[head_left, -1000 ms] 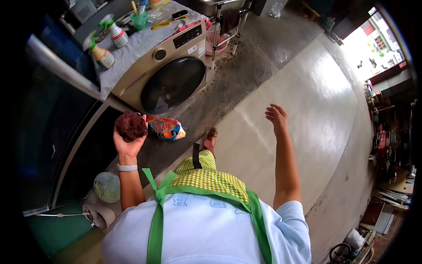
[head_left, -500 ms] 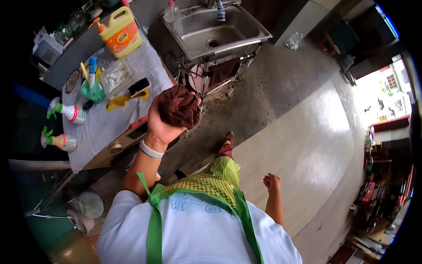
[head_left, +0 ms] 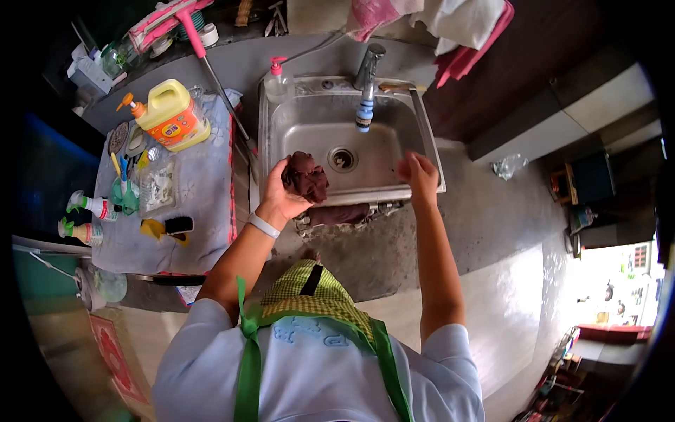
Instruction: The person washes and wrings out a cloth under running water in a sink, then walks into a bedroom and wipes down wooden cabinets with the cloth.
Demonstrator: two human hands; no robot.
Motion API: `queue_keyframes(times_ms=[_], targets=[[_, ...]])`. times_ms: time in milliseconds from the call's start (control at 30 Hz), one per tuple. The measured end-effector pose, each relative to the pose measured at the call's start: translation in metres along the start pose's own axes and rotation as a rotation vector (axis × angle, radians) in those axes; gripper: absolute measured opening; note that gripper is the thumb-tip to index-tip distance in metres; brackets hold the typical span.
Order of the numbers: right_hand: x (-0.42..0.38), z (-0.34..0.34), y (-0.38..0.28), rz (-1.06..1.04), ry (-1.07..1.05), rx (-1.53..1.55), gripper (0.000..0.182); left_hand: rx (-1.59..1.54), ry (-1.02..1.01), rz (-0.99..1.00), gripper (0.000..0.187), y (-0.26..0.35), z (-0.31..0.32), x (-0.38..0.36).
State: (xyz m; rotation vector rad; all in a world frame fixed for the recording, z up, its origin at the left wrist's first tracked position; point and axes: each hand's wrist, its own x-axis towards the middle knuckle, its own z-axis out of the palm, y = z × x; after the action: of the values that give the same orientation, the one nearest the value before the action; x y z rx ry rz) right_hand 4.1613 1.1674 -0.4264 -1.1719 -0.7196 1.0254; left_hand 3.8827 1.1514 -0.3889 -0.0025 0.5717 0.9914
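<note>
From the head camera, looking down over a light blue shirt and green apron straps, the left hand (head_left: 279, 195) has its grip closed around a crumpled dark maroon cloth (head_left: 306, 177), fingers curled under it and thumb pressed against its side. The cloth is bunched into a ball and sits at the front left of the steel sink (head_left: 309, 137), just over the near rim. The right hand (head_left: 417, 174) is at the front right of the sink, over the near edge, holding nothing; whether its grip is spread or curled I cannot tell. A tap (head_left: 365, 84) with a blue nozzle hangs above the basin, behind the drain (head_left: 342, 159). A clear pump bottle (head_left: 276, 82) stands at the sink's back left corner. To the left, a cloth-covered worktop (head_left: 204, 204) carries a yellow detergent jug (head_left: 170, 116), two spray bottles (head_left: 88, 206) and a yellow-handled brush (head_left: 167, 227). Another dark cloth (head_left: 341, 214) hangs below the sink's front edge.
</note>
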Motion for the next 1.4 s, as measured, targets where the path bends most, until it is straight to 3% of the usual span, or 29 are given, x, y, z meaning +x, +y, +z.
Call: queue_keyframes(times_ms=[133,267,367,533,667,800,933,1100,1133,1200,1233,1333,1400], targets=[[0.116,0.09,-0.04,0.132,-0.31,0.161,0.029,0.006,0.06,-0.03,0.031,0.016,0.007,0.088],[0.189,0.143,-0.043,0.286,-0.301,0.251,0.026,-0.07,0.026,-0.075,0.027,0.028,-0.006,0.156],[0.222,0.147,-0.032,0.323,-0.371,0.237,0.017,-0.104,0.189,-0.076,0.028,0.023,-0.003,0.196],[0.244,0.114,-0.043,0.359,-0.463,0.202,0.02,-0.118,0.398,-0.117,0.025,0.01,-0.018,0.251],[0.256,0.112,-0.07,0.461,-0.513,0.143,0.022,-0.057,0.434,-0.113,0.034,-0.01,-0.035,0.292],[0.27,0.118,-0.081,0.648,-0.533,0.267,0.017,-0.053,0.467,-0.081,0.043,-0.027,-0.009,0.293],[0.265,0.115,-0.078,0.601,-0.551,0.193,0.016,-0.015,0.491,-0.06,0.045,-0.041,-0.004,0.297],[0.25,0.12,-0.074,0.517,-0.505,0.189,0.018,0.098,0.507,0.038,0.028,-0.057,-0.008,0.308],[0.252,0.121,-0.072,0.532,-0.503,0.199,0.019,0.159,0.607,0.073,0.023,-0.06,-0.014,0.316],[0.255,0.121,-0.07,0.587,-0.516,0.249,0.013,0.369,0.616,0.188,0.027,-0.062,-0.015,0.316],[0.258,0.116,-0.064,0.567,-0.565,0.23,0.022,0.373,0.458,0.348,0.033,-0.067,-0.024,0.32],[0.241,0.087,-0.047,0.429,-0.6,0.234,0.032,0.458,0.403,0.173,0.026,-0.056,-0.03,0.309],[0.239,0.049,0.004,0.343,-0.52,-0.009,0.039,0.473,0.524,0.169,0.032,-0.057,-0.015,0.302]])
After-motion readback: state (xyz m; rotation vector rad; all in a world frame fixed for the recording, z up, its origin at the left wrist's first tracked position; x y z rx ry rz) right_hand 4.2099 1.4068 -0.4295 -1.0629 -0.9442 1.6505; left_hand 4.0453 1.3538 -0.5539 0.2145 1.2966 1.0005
